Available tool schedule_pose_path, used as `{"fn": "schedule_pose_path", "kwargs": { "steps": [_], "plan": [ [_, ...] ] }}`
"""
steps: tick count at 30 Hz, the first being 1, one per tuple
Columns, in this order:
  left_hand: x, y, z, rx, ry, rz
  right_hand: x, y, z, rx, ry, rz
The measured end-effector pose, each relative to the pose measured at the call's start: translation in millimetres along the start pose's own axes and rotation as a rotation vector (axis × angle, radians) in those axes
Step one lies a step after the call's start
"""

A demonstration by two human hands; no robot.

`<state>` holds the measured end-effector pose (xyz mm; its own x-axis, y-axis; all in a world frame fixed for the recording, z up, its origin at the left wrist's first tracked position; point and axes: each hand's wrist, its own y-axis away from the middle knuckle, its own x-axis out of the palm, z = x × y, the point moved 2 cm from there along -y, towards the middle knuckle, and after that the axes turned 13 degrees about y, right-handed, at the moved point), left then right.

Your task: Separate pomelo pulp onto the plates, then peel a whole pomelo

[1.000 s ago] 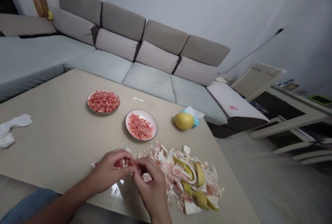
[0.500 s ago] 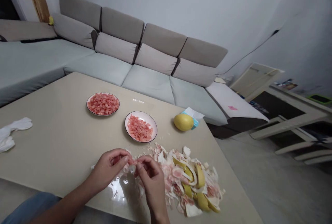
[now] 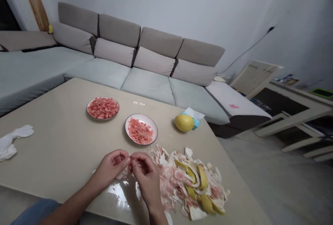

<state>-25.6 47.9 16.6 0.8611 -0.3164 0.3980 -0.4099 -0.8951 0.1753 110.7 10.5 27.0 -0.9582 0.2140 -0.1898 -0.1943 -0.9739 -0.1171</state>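
Observation:
My left hand (image 3: 110, 168) and my right hand (image 3: 145, 176) meet over the near edge of the beige table (image 3: 57, 138). Both pinch a small pink piece of pomelo flesh (image 3: 129, 160) between their fingertips. Just right of my hands lies a heap of pomelo peel and pith (image 3: 191, 183), yellow rind mixed with white and pink scraps. Behind my hands stands a white plate of pink pomelo pieces (image 3: 141, 133), partly filled. A second plate of pomelo pieces (image 3: 103, 107), heaped fuller, sits farther back to the left.
A whole yellow pomelo (image 3: 184, 122) rests by a tissue pack (image 3: 195, 116) near the table's far right corner. White crumpled gloves (image 3: 11, 140) lie at the left edge. A grey corner sofa (image 3: 145, 82) runs behind the table. White furniture stands at the right.
My hands stayed together on the pomelo piece, the fingers shifting slightly. The camera tilted down a little, so everything sits lower in view.

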Motion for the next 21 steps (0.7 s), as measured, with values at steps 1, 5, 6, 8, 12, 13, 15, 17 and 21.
{"fn": "schedule_pose_path", "kwargs": {
  "steps": [1, 5, 6, 8, 12, 13, 15, 17, 21],
  "plan": [
    [0.3, 0.1, 0.0, -0.001, 0.023, -0.01, 1.1, -0.8, 0.5, -0.011, -0.005, -0.004],
    [2.4, 4.0, -2.3, -0.027, 0.14, -0.035, 6.2, -0.6, -2.8, -0.027, -0.068, -0.033],
    [2.2, 5.0, -2.7, -0.036, 0.164, -0.052, 7.2, 0.3, -4.7, -0.026, -0.089, -0.042],
    [0.0, 5.9, -3.1, -0.046, 0.188, -0.112, 7.6, 1.9, -8.4, -0.022, -0.141, -0.05],
    [-5.1, 3.7, -2.8, -0.054, 0.173, -0.22, -3.3, -14.2, -13.0, -0.009, -0.09, -0.079],
    [-5.3, 2.8, -2.5, -0.059, 0.178, -0.218, -8.5, -25.5, -14.5, -0.008, -0.016, -0.099],
    [-5.2, 1.0, -1.8, -0.062, 0.201, -0.198, -20.0, -56.7, -18.8, -0.034, 0.16, -0.149],
    [-5.6, -0.8, -0.9, -0.05, 0.227, -0.178, -29.9, -93.0, -25.1, -0.071, 0.383, -0.15],
    [-10.2, -3.5, 0.8, -0.009, 0.243, -0.18, -39.9, -138.8, -33.5, -0.105, 0.476, -0.118]
  ]
}}
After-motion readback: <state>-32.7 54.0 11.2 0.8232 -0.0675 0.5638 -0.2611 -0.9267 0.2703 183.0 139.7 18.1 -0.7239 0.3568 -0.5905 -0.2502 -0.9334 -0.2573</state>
